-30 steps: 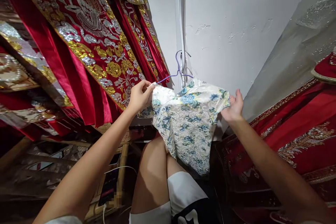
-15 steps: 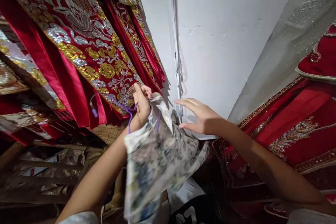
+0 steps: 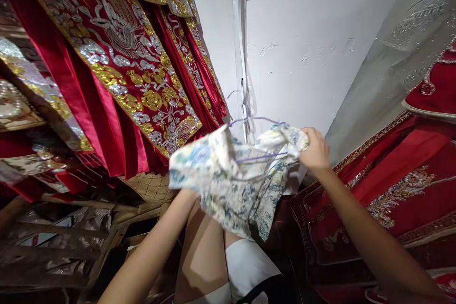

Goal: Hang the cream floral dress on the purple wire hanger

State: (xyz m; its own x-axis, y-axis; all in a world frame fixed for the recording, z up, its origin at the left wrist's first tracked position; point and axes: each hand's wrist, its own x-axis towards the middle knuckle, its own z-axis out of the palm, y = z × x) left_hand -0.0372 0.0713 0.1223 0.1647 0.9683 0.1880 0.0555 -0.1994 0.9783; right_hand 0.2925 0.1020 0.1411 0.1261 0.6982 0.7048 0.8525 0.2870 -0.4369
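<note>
A pale floral shirt (image 3: 228, 185) with blue, green and yellow print is held up in front of me, slightly blurred. A thin purple hanger (image 3: 263, 156) runs through its neck opening, and its hook rises above the collar. My right hand (image 3: 315, 149) is closed on the shirt's right-hand shoulder, fingers wrapped over the cloth edge. On the other side my left forearm (image 3: 178, 213) goes up behind the shirt. The cloth covers my left hand, so its fingers are hidden.
Red garments with gold and silver embroidery (image 3: 142, 71) hang at left, close to the shirt. Wooden slats (image 3: 57, 242) lie below them. A white wall (image 3: 292, 57) with a metal pole (image 3: 242, 33) stands ahead. More beaded red garments (image 3: 384, 175) and a sheer covering (image 3: 388, 66) are at right.
My right hand, open and apart before, has moved right and taken hold of the shirt's shoulder. The shirt is spread wider and lifted. My left hand has gone behind the cloth.
</note>
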